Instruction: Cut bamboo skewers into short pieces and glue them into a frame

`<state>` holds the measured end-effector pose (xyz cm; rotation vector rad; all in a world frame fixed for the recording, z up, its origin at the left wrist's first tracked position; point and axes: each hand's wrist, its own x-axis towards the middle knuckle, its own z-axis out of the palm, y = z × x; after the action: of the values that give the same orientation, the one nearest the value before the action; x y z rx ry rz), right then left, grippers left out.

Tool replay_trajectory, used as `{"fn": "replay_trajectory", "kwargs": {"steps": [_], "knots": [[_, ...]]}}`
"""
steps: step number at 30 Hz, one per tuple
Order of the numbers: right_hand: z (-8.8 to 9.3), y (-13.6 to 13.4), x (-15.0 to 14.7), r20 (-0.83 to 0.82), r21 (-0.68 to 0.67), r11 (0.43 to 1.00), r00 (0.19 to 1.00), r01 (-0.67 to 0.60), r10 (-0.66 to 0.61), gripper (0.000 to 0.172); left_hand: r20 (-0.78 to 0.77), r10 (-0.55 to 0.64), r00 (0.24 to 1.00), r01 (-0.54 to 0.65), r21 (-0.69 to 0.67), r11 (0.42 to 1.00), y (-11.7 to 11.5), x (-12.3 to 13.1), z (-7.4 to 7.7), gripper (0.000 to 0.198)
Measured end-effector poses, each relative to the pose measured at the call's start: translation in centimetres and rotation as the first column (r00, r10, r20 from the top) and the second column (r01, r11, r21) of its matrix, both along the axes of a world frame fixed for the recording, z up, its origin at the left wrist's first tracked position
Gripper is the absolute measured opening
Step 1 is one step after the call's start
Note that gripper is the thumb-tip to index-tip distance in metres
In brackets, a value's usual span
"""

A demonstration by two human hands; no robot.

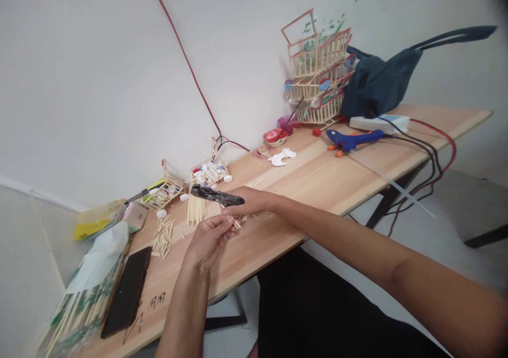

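My right hand (254, 201) is closed around dark pliers (216, 194), held above the wooden table and pointing left. Just below, my left hand (212, 237) pinches a few thin wooden sticks (237, 223), whose ends show past the fingertips. The two hands are close together, and the right fingers hide part of the sticks. A bundle of long sticks (196, 208) lies right behind the left hand. To its left is a loose heap of short cut pieces (163, 237).
Two small stick carts (169, 184) stand by the wall. Stacked stick baskets (319, 77), a dark bag (379, 83) and a blue glue gun (353, 140) with trailing cords occupy the back right. A phone (127, 292) and packaged sticks (85, 300) lie at the left. A red-filled bowl (274, 137) sits behind.
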<state>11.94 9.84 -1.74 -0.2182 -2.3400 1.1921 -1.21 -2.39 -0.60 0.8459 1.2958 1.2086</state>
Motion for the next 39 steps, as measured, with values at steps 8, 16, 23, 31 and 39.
{"fn": "replay_trajectory", "kwargs": {"steps": [8, 16, 23, 31, 39], "knots": [[-0.1, 0.1, -0.2, -0.047, -0.111, 0.977, 0.981, 0.182, -0.189, 0.031, -0.010, -0.005, 1.000, 0.005, 0.035, 0.999, 0.2, 0.4, 0.0, 0.035], [-0.2, 0.2, -0.1, -0.086, -0.227, 0.960, 0.978, 0.166, -0.190, 0.034, 0.084, 0.024, 0.996, -0.027, 0.035, 0.999, -0.3, 1.2, -0.2, 0.034], [-0.5, 0.4, -0.3, -0.097, -0.223, 0.957, 0.972, 0.186, -0.212, 0.033, 0.110, 0.038, 0.993, -0.043, 0.047, 0.998, -0.7, 1.3, -0.9, 0.035], [-0.4, 0.0, -0.2, -0.074, -0.218, 0.962, 0.980, 0.166, -0.186, 0.032, 0.069, 0.112, 0.991, -0.115, 0.039, 0.993, 0.1, 1.4, -1.1, 0.035], [-0.6, 0.1, -0.5, -0.062, -0.105, 0.966, 0.968, 0.235, -0.242, 0.024, 0.011, 0.238, 0.971, -0.239, 0.054, 0.970, 1.0, 1.7, -1.2, 0.036]]}}
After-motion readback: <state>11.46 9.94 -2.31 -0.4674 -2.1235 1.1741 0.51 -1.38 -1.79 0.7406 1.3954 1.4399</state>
